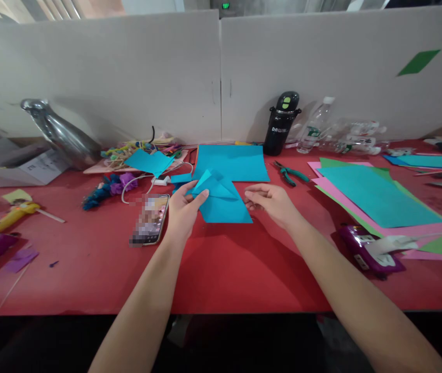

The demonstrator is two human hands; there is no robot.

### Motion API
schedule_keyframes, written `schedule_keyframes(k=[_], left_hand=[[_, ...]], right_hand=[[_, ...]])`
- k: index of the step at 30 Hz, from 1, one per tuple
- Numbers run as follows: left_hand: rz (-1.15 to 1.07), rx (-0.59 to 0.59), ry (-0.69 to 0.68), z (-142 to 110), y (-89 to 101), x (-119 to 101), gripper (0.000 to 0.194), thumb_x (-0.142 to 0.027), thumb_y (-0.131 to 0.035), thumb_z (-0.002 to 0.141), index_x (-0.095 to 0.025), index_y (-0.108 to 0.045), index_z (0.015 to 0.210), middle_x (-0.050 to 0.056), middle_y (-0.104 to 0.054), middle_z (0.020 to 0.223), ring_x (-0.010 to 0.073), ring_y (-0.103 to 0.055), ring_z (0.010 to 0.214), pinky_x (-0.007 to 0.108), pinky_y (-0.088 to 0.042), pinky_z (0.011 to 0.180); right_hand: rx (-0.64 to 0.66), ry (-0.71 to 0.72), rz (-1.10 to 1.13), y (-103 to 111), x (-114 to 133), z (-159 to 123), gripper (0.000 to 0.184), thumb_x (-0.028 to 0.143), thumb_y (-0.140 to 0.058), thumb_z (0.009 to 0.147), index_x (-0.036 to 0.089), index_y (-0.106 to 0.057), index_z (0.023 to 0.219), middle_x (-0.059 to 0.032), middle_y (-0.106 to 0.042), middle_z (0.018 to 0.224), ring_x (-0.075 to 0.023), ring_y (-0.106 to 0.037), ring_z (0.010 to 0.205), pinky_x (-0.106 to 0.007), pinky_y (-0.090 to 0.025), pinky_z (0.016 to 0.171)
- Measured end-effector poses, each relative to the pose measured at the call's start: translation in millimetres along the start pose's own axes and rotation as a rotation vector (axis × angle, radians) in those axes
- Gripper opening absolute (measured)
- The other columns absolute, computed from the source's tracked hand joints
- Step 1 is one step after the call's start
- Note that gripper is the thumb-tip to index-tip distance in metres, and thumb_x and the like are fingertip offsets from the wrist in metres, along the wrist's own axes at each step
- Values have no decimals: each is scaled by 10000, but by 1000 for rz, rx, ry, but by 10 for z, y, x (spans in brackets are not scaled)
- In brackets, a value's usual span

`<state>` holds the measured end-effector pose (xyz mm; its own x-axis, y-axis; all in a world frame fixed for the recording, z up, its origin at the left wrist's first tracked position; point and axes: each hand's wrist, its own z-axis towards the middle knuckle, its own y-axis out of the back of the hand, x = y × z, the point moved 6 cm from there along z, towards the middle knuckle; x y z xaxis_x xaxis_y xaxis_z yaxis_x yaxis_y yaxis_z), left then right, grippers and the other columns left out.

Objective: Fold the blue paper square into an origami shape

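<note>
My left hand (pixel 185 207) pinches a folded piece of blue paper (pixel 216 187) between its thumb and fingers. The folded paper has a raised pointed flap and creases. Below it lies a flat blue sheet (pixel 226 211), partly covered by the fold. Just right of the paper's edge is my right hand (pixel 269 203), its thumb and fingers curled together. Whether those fingertips touch the paper or hold anything small, I cannot tell. Behind the fold a larger blue sheet (pixel 232 160) lies on the red table (pixel 236 269).
A phone (pixel 151 220) lies beside my left hand. Teal-handled pliers (pixel 291 173), a black bottle (pixel 281 124) and a clear plastic bottle (pixel 316 127) are at the back. Coloured sheets (pixel 376 194) and a purple power strip (pixel 372 251) sit right; a yellow glue gun (pixel 13 216) lies left.
</note>
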<state>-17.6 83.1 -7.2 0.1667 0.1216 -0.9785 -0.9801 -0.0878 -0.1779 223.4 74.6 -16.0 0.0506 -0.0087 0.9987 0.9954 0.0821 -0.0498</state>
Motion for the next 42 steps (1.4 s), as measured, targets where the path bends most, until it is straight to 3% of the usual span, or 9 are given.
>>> schedule_keyframes(k=[3,7,14,22,34,42], left_hand=[[-2,-3,-12,8,17,-18,672,-398,-871,671,-148,-636,1250,61,-755,837,194,-700,725,318,-562,693],[28,5,-14,-22,-22,-19,657,-415,-871,666,-149,-645,1222,63,-754,835,201,-703,731,312,-560,679],[58,53,-8,-61,-96,-10,602,-440,-849,689,-168,-662,1192,74,-754,849,216,-704,732,331,-578,661],[83,58,-5,-58,-102,-11,608,-430,-849,691,-161,-661,1201,73,-752,836,216,-701,729,333,-573,667],[77,46,-8,-64,-105,-23,557,-406,-851,695,-167,-671,1165,56,-740,795,194,-685,692,314,-562,649],[84,46,11,-59,-92,-12,582,-420,-853,686,-170,-665,1176,64,-744,835,204,-696,715,315,-564,656]], right_hand=[[-4,9,73,17,38,-2,362,520,-733,810,183,-733,942,-91,-764,890,-206,-719,803,-376,-577,795],[64,63,-44,-106,110,-50,369,509,-763,780,216,-733,1002,-74,-758,1038,-224,-699,985,-386,-540,918],[-15,11,-108,-178,34,-84,456,467,-860,662,216,-671,993,-41,-728,844,-224,-693,819,-387,-542,785],[-5,64,-113,-157,37,-70,374,467,-799,745,226,-654,991,-37,-731,816,-218,-688,805,-388,-530,795],[11,32,-165,-138,13,-59,337,469,-785,758,235,-684,978,-45,-735,811,-234,-695,791,-400,-563,735],[69,-9,-83,-179,27,-73,338,460,-799,730,227,-639,916,-13,-701,735,-179,-649,678,-356,-547,680]])
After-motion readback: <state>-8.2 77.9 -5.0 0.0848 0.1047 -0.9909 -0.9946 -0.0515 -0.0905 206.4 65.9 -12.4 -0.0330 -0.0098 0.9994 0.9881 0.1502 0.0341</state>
